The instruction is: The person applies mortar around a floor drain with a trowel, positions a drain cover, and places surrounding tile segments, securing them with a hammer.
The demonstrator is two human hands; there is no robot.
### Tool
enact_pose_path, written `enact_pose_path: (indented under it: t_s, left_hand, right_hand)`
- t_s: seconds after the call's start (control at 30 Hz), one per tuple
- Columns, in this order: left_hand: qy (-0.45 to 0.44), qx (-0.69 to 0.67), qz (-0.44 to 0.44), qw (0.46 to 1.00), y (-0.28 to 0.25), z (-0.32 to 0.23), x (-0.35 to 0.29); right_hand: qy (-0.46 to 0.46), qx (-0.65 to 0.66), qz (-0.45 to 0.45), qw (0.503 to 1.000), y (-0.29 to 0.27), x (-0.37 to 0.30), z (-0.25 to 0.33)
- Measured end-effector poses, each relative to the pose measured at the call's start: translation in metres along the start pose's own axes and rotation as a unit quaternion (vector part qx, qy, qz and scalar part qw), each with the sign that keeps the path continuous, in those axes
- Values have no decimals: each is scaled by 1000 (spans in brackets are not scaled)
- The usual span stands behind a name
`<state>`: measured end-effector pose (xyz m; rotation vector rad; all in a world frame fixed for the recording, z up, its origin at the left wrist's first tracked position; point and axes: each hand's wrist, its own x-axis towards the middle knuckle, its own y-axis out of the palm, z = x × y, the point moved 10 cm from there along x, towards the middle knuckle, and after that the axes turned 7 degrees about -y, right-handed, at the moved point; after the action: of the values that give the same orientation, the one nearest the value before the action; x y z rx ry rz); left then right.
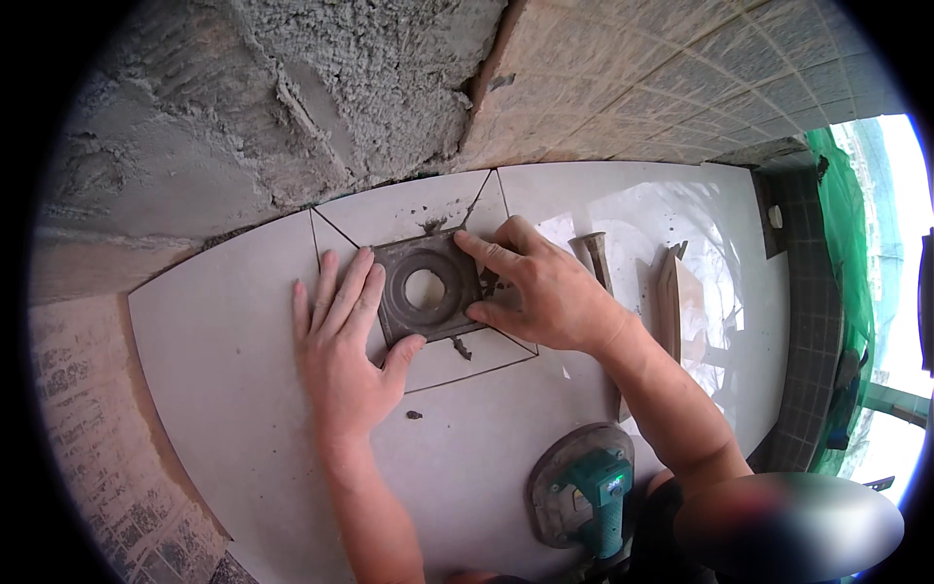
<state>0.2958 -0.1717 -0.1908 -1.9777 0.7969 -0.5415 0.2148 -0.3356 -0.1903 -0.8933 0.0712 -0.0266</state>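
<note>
A square, dark grey floor drain (452,313) with a round hole in its middle lies among cut pale tiles. My left hand (341,341) grips its left side, with fingers stretched along the upper left corner and the thumb at the lower edge. On the right side, my right hand (550,287) holds it between the forefinger at the upper right corner and the thumb lower down. Crumbs of dark mortar (461,347) are scattered around the drain. The underside of the drain is hidden.
A green cordless tool (605,492) with a round grey pad stands at the lower right. Beyond my right forearm lie a handled tool (594,255) and a wooden piece (687,297). Rough mortared wall (224,117) borders the far side; green netting (844,253) hangs at right.
</note>
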Motion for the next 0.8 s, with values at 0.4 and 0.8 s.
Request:
enact_pose_path:
  t_s: [0.4, 0.8]
  left_hand:
    - [7, -8, -35, 999, -8, 0, 0]
    - [-7, -75, -84, 994, -18, 12, -5]
  right_hand:
    - [51, 223, -6, 974, 4, 5, 25]
    - [340, 634, -2, 695, 72, 18, 22]
